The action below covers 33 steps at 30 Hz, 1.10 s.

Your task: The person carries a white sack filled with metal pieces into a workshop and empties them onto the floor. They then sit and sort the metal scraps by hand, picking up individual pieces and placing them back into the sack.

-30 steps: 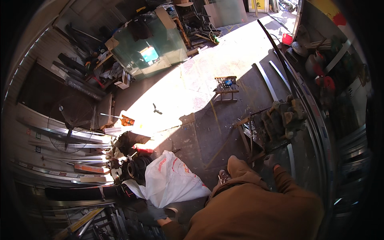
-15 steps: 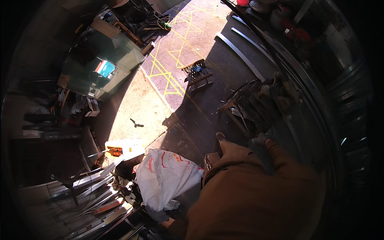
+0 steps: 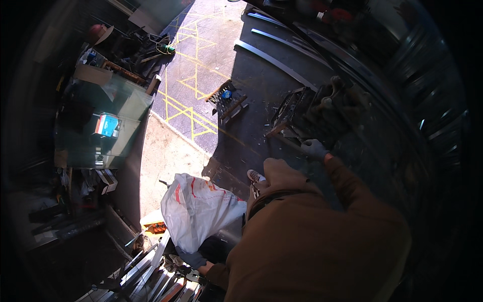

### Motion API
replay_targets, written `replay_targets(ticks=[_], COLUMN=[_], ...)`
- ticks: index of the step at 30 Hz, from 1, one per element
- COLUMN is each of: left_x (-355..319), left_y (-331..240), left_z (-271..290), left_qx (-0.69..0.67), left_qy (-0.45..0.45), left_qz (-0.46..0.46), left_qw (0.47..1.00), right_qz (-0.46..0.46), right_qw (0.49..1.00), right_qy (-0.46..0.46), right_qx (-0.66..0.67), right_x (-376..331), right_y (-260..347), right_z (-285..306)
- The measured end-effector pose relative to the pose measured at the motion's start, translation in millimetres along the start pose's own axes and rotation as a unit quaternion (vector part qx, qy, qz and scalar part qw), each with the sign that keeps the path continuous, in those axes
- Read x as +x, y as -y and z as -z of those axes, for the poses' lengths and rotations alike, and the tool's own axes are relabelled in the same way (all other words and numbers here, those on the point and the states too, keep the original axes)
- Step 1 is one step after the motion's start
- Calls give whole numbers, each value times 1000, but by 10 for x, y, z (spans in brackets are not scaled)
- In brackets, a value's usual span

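I am in brown clothing, bent over a dark concrete floor. My right hand (image 3: 314,149), in a grey glove, reaches forward to the lower edge of a dark metal machine block (image 3: 322,110) on a low stand. Its fingers are curled and I cannot tell whether they grip anything. My left hand (image 3: 193,259), in a dark glove, hangs low beside my body. It is just above a pile of long metal strips (image 3: 156,274) and under a white plastic sack (image 3: 198,211) with red print. Its grasp is hidden. One shoe (image 3: 255,176) shows by my knee.
A small wooden rack (image 3: 227,99) with a blue object stands on the floor ahead. Long curved metal rails (image 3: 274,60) lie beyond it. A green cabinet (image 3: 108,128) and cluttered tools fill the left side. Yellow lines (image 3: 188,108) mark the sunlit pavement.
The view has swung round, so the rack, rails and cabinet sit higher and further left. My right arm now stretches further toward the machine block. The sack stays by my left side.
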<state>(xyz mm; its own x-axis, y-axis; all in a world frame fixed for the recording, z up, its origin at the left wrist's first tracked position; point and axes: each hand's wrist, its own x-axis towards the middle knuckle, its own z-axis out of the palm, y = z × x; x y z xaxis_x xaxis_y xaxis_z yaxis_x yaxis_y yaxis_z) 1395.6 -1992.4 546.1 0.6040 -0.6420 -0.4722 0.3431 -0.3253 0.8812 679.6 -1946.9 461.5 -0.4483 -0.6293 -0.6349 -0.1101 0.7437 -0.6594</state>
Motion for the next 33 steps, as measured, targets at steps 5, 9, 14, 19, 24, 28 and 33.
replay_targets(ticks=[5,9,14,19,24,28,33], left_x=[351,642,954,1693,2081,1939,2109], left_y=[-472,-897,-1322,-1666,-1992,-2267,-2504], left_z=[-812,-1355,-1866,-2295,-3241,-4376,-5697], left_qx=[74,65,137,221,283,325,155], left_qy=[74,60,-6,92,132,186,193], left_qz=[-67,-24,-97,-255,-264,-235,-118], left_qw=[992,996,986,937,912,897,962], right_qz=[114,285,317,274,188,196,140], right_qw=[980,871,740,799,851,820,835], right_qy=[-140,-396,-528,-426,-364,-410,-428], right_qx=[88,53,-270,-324,-329,-347,-317], right_x=[5,327,833,1442,1791,1900,2081], right_y=[792,1700,2529,2919,3014,2944,2877], right_z=[385,964,1693,1943,2013,2063,2297])
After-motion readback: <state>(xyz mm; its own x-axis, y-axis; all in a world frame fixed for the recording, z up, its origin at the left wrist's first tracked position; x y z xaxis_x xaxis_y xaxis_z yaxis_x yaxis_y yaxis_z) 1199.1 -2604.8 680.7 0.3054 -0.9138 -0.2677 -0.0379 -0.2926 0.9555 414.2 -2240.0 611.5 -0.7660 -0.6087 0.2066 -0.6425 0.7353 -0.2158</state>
